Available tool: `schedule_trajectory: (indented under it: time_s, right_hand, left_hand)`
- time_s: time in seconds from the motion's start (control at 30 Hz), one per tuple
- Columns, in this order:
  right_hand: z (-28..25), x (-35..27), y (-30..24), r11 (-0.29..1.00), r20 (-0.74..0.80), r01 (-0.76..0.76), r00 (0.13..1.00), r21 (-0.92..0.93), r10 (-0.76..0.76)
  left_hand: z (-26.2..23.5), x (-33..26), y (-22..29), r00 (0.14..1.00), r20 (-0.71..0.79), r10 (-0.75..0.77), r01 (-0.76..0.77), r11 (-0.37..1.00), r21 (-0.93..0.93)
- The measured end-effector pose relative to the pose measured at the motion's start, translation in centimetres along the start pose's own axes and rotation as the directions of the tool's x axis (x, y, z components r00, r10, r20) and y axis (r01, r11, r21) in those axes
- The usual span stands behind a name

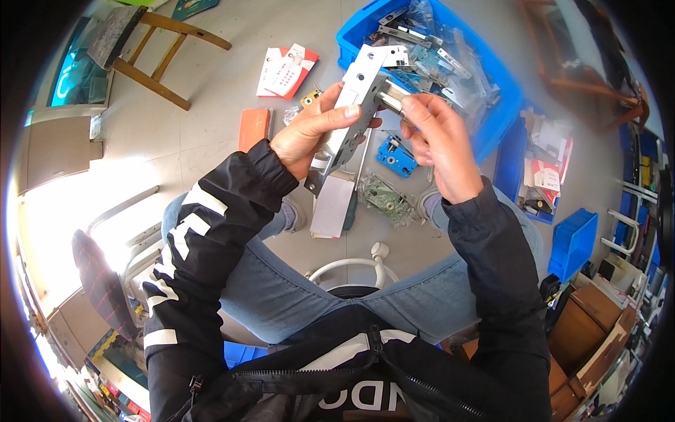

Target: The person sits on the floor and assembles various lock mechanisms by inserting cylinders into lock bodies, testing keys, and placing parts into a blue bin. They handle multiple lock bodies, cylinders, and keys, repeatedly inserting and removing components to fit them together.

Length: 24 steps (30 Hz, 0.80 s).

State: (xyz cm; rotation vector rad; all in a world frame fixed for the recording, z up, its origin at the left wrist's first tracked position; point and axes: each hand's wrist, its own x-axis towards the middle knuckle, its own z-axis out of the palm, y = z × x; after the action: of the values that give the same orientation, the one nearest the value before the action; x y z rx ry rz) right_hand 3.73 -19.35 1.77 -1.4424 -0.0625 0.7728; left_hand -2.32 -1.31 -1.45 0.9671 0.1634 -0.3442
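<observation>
My left hand (309, 135) is closed round a silver mortise lock (363, 76) with a long faceplate, its thumb pressed along the metal. The lock is tilted, its upper end pointing away from me. On its right side my right hand (444, 149) pinches a short shiny metal bolt piece (395, 94) that juts from the lock; whether it is joined to the lock I cannot tell. Below the hands a blue lock case (397, 156) lies on the floor. Nearer to me are a plastic-wrapped lock case (385, 198) and a long white box (332, 208).
Just beyond my hands stands a large blue bin (503, 130) full of metal lock parts and plastic bags. Red-and-white packets (285, 72) and an orange-red block (254, 128) lie to the left. A wooden stool (163, 58) is far left, a small blue crate (573, 245) right.
</observation>
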Motion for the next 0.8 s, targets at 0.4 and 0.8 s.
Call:
schedule_trajectory:
  time_s: [0.4,0.8]
  right_hand:
    - [-0.3,0.7,1.1,0.856,-0.054,0.319,0.927,-0.406,-0.371]
    - [-0.6,0.0,-0.1,0.995,-0.037,0.041,0.998,-0.095,-0.044]
  left_hand:
    - [0.2,-0.2,-0.1,0.999,0.011,-0.04,0.041,0.988,-0.147]
    - [0.6,-0.3,0.5,1.0,0.005,-0.014,0.014,1.0,-0.013]
